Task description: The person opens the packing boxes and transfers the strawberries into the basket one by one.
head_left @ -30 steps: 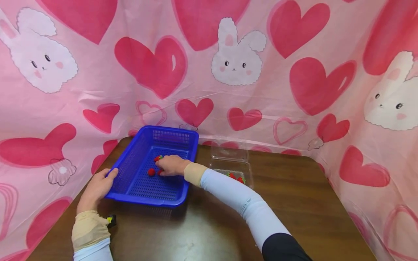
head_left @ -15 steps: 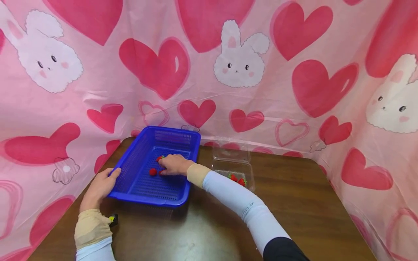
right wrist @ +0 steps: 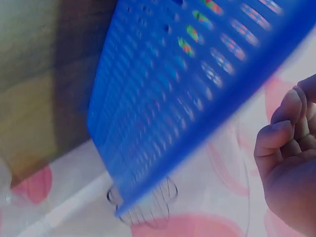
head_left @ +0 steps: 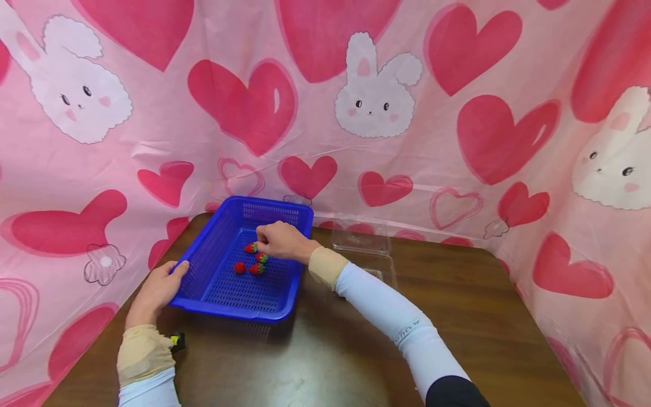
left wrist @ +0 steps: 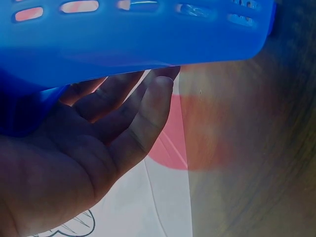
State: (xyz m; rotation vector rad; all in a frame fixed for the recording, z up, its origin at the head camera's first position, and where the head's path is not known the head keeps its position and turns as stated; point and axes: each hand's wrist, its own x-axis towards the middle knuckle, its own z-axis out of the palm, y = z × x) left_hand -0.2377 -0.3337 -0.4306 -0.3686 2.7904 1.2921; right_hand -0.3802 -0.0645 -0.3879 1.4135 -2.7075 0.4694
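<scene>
My left hand (head_left: 159,291) grips the near-left rim of a blue perforated plastic basket (head_left: 244,312), with the thumb over the edge. In the left wrist view, its fingers (left wrist: 155,106) curve beneath the rim. Several strawberries (head_left: 256,269) with green tops lie together on the basket floor; red and green patches show through the slots in the right wrist view. Over the right half of the basket, above the strawberries, is my right hand (head_left: 285,240). Its fingers (right wrist: 271,138) are loosely bent, outside the basket wall in the right wrist view, and nothing shows between them.
A clear plastic box with its lid (head_left: 362,240) raised stands right of the basket; my right sleeve (head_left: 381,302) hides much of its lower half. A small black and yellow object (head_left: 178,342) is by my left wrist. A pink printed cloth (head_left: 407,152) hangs behind the brown table (head_left: 458,299).
My right hand has let go of strawberries in the basket and risen up and to the right, uncovering them. The left hand keeps its grip on the rim.
</scene>
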